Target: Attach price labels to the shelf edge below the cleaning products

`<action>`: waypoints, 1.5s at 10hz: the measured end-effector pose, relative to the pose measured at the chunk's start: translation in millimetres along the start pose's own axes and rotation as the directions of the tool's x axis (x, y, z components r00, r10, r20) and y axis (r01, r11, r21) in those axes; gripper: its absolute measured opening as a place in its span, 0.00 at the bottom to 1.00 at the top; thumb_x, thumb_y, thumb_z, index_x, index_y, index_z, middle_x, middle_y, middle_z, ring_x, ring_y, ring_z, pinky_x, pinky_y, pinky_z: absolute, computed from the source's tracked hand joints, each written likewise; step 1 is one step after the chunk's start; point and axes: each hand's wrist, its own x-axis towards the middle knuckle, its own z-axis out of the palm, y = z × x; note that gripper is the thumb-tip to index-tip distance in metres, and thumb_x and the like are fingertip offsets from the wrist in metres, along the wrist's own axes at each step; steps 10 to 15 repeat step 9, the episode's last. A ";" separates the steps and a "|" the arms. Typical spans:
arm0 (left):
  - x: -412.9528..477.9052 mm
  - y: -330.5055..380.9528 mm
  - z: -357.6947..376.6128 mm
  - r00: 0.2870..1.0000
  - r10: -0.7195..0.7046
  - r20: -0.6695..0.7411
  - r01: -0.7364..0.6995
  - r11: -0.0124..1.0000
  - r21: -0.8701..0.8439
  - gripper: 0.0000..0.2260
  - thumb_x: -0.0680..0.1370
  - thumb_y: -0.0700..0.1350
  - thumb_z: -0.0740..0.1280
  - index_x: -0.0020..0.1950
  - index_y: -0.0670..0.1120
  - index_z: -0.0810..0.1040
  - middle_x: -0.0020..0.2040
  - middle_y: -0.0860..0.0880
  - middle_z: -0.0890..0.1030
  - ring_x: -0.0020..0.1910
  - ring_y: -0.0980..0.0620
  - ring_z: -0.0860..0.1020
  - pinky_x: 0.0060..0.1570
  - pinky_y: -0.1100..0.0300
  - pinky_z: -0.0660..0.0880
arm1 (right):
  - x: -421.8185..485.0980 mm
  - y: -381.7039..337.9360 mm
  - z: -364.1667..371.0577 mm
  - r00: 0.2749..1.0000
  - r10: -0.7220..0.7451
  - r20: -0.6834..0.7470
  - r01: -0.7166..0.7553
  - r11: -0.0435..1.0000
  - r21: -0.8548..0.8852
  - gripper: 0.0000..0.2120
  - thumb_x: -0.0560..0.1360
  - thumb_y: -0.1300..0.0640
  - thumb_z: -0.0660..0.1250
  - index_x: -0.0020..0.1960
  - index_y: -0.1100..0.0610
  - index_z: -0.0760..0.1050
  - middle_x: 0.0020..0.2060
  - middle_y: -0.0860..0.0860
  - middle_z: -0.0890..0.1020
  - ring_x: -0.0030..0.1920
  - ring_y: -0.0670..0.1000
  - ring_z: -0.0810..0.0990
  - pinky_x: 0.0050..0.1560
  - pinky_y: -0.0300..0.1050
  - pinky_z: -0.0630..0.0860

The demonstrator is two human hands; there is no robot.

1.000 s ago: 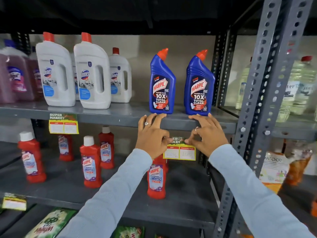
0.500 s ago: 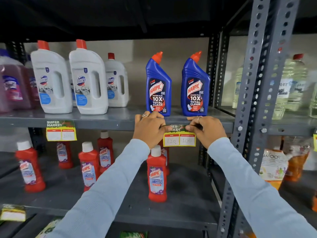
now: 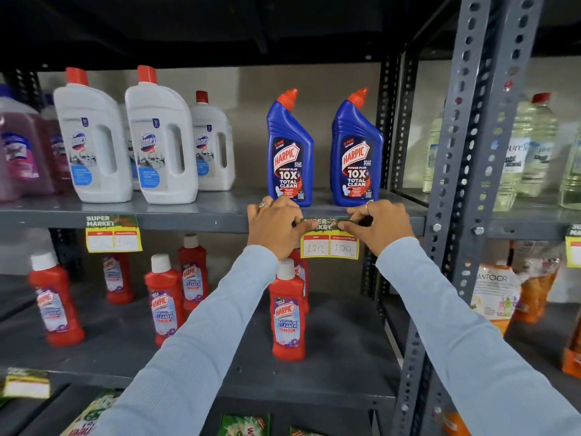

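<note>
A yellow and green price label [image 3: 329, 245] reading 120 and 100 lies against the grey shelf edge [image 3: 195, 221], right below two blue Harpic bottles [image 3: 289, 152]. My left hand [image 3: 275, 229] presses the label's green top strip from the left. My right hand [image 3: 379, 229] presses the same strip from the right. Thumbs and forefingers of both hands pinch the strip onto the edge. A second price label [image 3: 113, 233] hangs on the same edge below the white Domex bottles [image 3: 160, 143].
Red Harpic bathroom cleaner bottles [image 3: 287, 313] stand on the lower shelf under my arms. A perforated grey upright [image 3: 471, 196] rises at the right. Behind it are clear bottles [image 3: 528, 146] and orange pouches [image 3: 531, 278]. Another label [image 3: 26, 383] sits on the lower edge at left.
Both hands have lifted the label from below the shelf edge up onto it. Its green top strip now lies on the edge and the written prices are readable.
</note>
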 end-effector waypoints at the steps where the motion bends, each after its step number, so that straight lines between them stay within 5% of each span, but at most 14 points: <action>1: -1.3 -1.2 0.1 0.999 -0.008 -0.031 0.007 1.000 -0.026 0.14 0.73 0.61 0.65 0.38 0.50 0.71 0.54 0.49 0.78 0.59 0.48 0.70 0.56 0.50 0.63 | -0.2 -1.2 -1.4 1.000 0.027 -0.015 -0.026 0.998 0.052 0.13 0.65 0.50 0.75 0.44 0.57 0.78 0.50 0.55 0.83 0.54 0.54 0.78 0.52 0.53 0.80; 2: -2.8 -2.4 1.1 0.997 -0.027 -0.078 0.020 0.996 -0.085 0.15 0.71 0.60 0.67 0.35 0.50 0.71 0.52 0.50 0.80 0.58 0.48 0.71 0.53 0.53 0.62 | 3.1 -2.7 -0.2 0.996 0.076 -0.051 -0.067 0.984 0.163 0.18 0.61 0.50 0.78 0.44 0.55 0.74 0.49 0.54 0.81 0.52 0.55 0.78 0.48 0.49 0.80; 6: 0.0 -11.9 9.6 0.993 0.006 -0.120 -0.019 0.994 -0.110 0.13 0.73 0.57 0.67 0.36 0.50 0.70 0.51 0.49 0.80 0.57 0.48 0.71 0.52 0.54 0.59 | 12.7 -17.2 20.2 0.978 0.143 -0.149 -0.154 0.986 -0.065 0.19 0.60 0.45 0.77 0.42 0.55 0.75 0.46 0.54 0.80 0.48 0.56 0.78 0.50 0.55 0.79; 8: 3.5 -2.3 -6.9 0.998 0.060 0.020 -0.062 0.990 0.127 0.18 0.75 0.59 0.63 0.48 0.44 0.76 0.54 0.45 0.78 0.59 0.45 0.72 0.57 0.49 0.69 | 3.3 -31.1 13.3 0.989 0.138 -0.059 -0.143 0.984 -0.102 0.22 0.65 0.49 0.75 0.52 0.60 0.74 0.55 0.58 0.77 0.55 0.59 0.76 0.55 0.55 0.77; 9: 8.8 5.4 -24.4 0.976 0.089 0.197 -0.127 0.974 0.190 0.16 0.77 0.54 0.62 0.54 0.43 0.76 0.54 0.42 0.77 0.57 0.42 0.75 0.56 0.47 0.74 | -12.4 -34.1 -8.2 0.983 0.163 0.081 -0.181 0.915 0.360 0.28 0.67 0.56 0.74 0.63 0.57 0.67 0.61 0.55 0.75 0.59 0.58 0.75 0.52 0.49 0.77; 15: 8.8 5.4 -24.4 0.976 0.089 0.197 -0.127 0.974 0.190 0.16 0.77 0.54 0.62 0.54 0.43 0.76 0.54 0.42 0.77 0.57 0.42 0.75 0.56 0.47 0.74 | -12.4 -34.1 -8.2 0.983 0.163 0.081 -0.181 0.915 0.360 0.28 0.67 0.56 0.74 0.63 0.57 0.67 0.61 0.55 0.75 0.59 0.58 0.75 0.52 0.49 0.77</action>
